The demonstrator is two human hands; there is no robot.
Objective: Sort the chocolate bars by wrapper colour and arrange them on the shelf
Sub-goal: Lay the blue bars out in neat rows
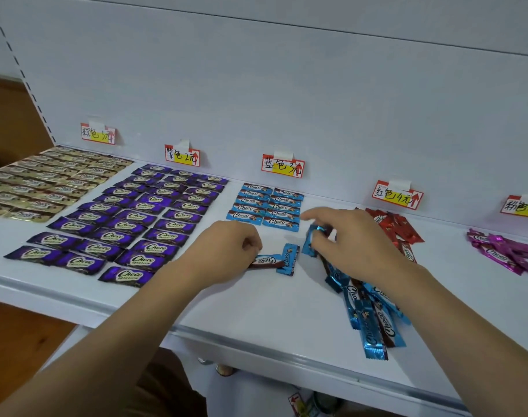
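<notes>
On the white shelf (256, 311), blue chocolate bars (265, 207) lie in two neat columns below the blue label (282, 165). My left hand (226, 251) pinches one end of a blue bar (274, 260) lying flat on the shelf in front of those columns. To the right, my right hand (353, 239) holds another blue bar (312, 239) in its curled fingers, just above the shelf. A loose heap of blue bars (368, 308) lies under and in front of my right wrist.
Gold bars (46, 182) and purple bars (142, 221) lie in ordered rows at the left. A heap of red bars (395, 227) sits behind my right hand, and pink bars (503, 251) lie at the far right. Price labels line the back panel.
</notes>
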